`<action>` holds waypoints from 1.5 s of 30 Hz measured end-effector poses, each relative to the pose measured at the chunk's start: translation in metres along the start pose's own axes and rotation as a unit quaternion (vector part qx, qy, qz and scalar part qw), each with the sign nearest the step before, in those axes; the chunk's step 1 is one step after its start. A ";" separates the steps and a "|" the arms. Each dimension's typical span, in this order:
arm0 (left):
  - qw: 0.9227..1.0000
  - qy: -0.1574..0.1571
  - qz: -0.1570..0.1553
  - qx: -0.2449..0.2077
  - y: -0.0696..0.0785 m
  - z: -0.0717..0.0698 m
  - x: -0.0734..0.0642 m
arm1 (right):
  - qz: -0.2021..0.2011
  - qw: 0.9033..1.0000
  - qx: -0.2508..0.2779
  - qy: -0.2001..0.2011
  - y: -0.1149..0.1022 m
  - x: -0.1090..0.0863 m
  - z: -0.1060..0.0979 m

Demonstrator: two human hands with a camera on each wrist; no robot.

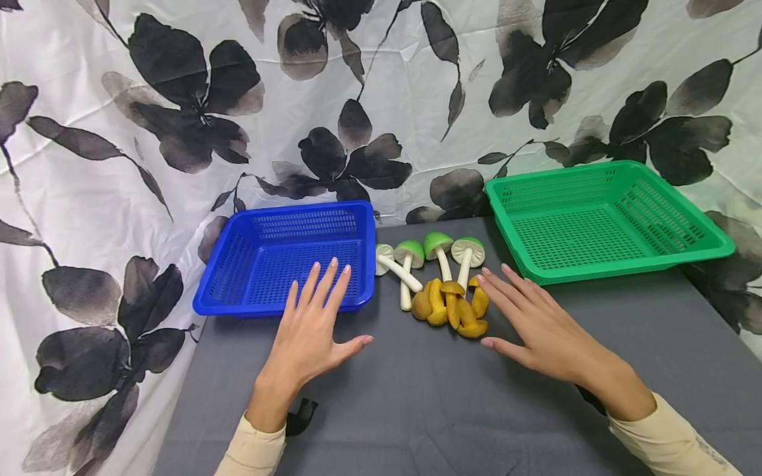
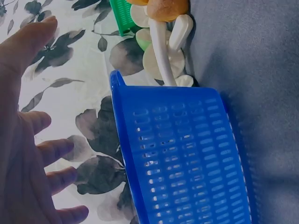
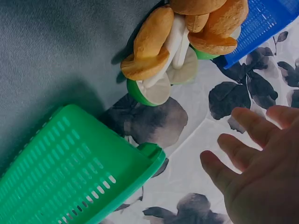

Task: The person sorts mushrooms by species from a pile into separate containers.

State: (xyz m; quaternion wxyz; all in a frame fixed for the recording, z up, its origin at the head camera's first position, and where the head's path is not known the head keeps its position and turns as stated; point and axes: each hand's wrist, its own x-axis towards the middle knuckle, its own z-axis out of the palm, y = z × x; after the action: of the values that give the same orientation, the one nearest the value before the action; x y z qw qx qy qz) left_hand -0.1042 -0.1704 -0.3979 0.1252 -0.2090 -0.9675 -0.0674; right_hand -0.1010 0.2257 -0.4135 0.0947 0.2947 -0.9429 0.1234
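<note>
Head view: nearest, the left hand (image 1: pixel 312 336), fingers spread and holding nothing, is left of the mushroom pile (image 1: pixel 437 304); the right hand (image 1: pixel 542 324), likewise unladen, is right of it. Yellow mushrooms (image 1: pixel 454 309) form the pile's near side, green-capped mushrooms (image 1: pixel 439 242) its far side. The blue basket (image 1: pixel 238 309) stands left of it, the green basket (image 1: pixel 613 271) beyond right. Handling seems unbegun: all visible mushrooms lie outside both baskets.

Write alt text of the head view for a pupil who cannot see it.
A person's left hand and right hand, holding nothing, reach over a grey tabletop either side of clustered green-and-white mushrooms and yellow-brown mushrooms. A blue basket stands at left and a green basket at right, before a floral cloth.
</note>
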 end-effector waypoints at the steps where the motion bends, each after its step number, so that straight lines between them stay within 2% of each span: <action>1: 1.000 0.005 0.002 -0.001 -0.001 0.000 0.000 | 0.000 1.000 0.002 0.004 0.001 0.000 -0.001; 5: 0.999 0.042 0.010 -0.020 -0.005 -0.001 -0.003 | 0.017 0.999 0.027 0.008 0.001 0.001 -0.003; 8: 0.995 0.077 0.008 -0.064 -0.008 -0.003 -0.007 | 0.045 0.997 0.064 -0.003 0.001 0.002 -0.004; 11: 0.986 0.104 -0.013 -0.128 -0.010 -0.006 -0.010 | 0.069 0.993 0.096 -0.002 0.001 0.003 -0.005; 13: 0.977 0.118 -0.036 -0.177 -0.011 -0.008 -0.012 | 0.076 0.991 0.109 0.007 0.003 0.003 -0.004; 15: 0.962 0.133 -0.061 -0.228 -0.013 -0.010 -0.013 | 0.077 0.990 0.118 0.022 0.004 0.004 -0.003; 17: 0.943 0.147 -0.091 -0.284 -0.015 -0.012 -0.015 | 0.078 0.988 0.132 0.030 0.005 0.006 -0.002; 20: 0.903 0.158 -0.144 -0.372 -0.020 -0.013 -0.019 | 0.077 0.985 0.148 0.037 0.006 0.009 -0.001; 23: 0.859 0.157 -0.198 -0.445 -0.027 -0.012 -0.024 | 0.079 0.982 0.165 0.038 0.007 0.010 0.001; 25: 0.840 0.154 -0.224 -0.469 -0.031 -0.011 -0.028 | 0.082 0.981 0.173 0.037 0.007 0.011 0.002; 27: 0.827 0.151 -0.248 -0.482 -0.036 -0.009 -0.031 | 0.087 0.979 0.181 0.034 0.007 0.012 0.003; 34: 0.795 0.149 -0.315 -0.497 -0.047 -0.002 -0.043 | 0.092 0.973 0.212 0.024 0.009 0.016 0.006; 40: 0.762 0.176 -0.365 -0.506 -0.056 0.005 -0.049 | 0.108 0.968 0.225 0.013 0.009 0.019 0.009; 42: 0.754 0.190 -0.380 -0.501 -0.059 0.009 -0.050 | 0.114 0.967 0.226 0.010 0.009 0.019 0.010; 45: 0.746 0.209 -0.400 -0.489 -0.063 0.014 -0.051 | 0.121 0.967 0.226 0.007 0.009 0.021 0.012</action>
State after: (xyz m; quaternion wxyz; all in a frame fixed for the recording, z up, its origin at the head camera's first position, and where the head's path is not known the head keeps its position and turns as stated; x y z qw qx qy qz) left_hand -0.0890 -0.2448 -0.4301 0.1664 0.1838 -0.7467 -0.6173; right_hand -0.1244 0.2186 -0.4211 0.0163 0.1912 -0.9184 0.3459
